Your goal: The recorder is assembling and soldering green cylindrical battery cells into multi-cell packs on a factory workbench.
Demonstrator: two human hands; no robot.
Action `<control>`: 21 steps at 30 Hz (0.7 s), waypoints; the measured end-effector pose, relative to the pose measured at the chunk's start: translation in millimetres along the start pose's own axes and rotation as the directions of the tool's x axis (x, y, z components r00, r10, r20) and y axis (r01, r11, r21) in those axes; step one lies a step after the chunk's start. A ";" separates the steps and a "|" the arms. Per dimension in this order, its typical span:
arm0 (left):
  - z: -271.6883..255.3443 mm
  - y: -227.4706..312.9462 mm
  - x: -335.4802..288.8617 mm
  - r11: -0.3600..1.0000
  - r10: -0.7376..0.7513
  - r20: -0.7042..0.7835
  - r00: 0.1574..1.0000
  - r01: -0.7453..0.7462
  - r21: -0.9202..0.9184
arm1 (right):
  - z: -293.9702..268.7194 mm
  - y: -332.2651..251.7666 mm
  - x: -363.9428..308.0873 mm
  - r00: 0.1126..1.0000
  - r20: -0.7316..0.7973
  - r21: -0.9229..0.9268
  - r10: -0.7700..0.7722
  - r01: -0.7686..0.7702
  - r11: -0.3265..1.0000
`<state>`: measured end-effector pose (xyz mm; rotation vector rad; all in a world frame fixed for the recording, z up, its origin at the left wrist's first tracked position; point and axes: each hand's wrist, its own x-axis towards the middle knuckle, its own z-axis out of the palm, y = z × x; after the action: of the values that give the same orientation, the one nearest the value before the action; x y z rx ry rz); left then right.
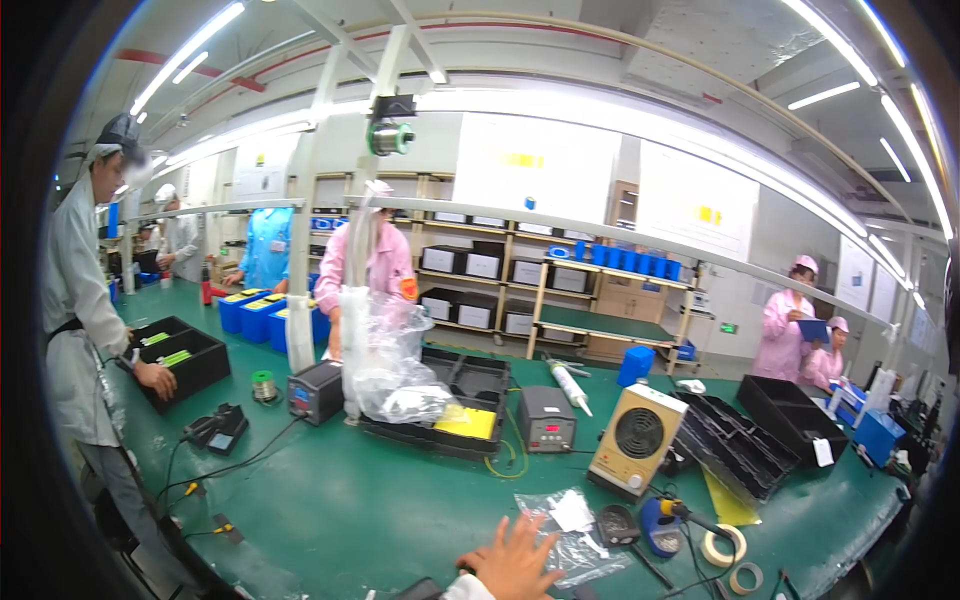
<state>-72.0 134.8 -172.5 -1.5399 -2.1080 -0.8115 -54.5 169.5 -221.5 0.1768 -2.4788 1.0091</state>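
Note:
My left hand (512, 562) reaches in from the lower edge, with a white sleeve at the wrist. Its fingers are spread and nothing shows in them. They are beside a clear plastic bag (590, 562) with white pieces (572, 511) on it. Whether the fingertips touch the bag I cannot tell. To the right of the bag are a small dark round dish (617, 524) and a blue soldering iron stand (660, 528). Rolls of tape (723, 545) lie farther right. My right hand is out of view.
Across the green bench (330, 510) stand a beige fan unit (637, 440), a soldering station (547, 420) and black trays (465, 385) with plastic wrap (395, 365). Cables run along the left. A person in white (80, 270) handles a black box (180, 360); others in pink stand beyond.

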 end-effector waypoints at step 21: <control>-59.7 -58.9 -54.3 0.963 -0.052 0.028 0.998 0.058 -0.263 | -33.0 8.6 -15.5 0.999 0.024 -0.176 0.028 -0.023 0.984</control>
<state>-112.1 43.3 -174.6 -1.6312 -2.1346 -1.1407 -31.2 197.7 -213.3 0.1030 -2.5845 0.7967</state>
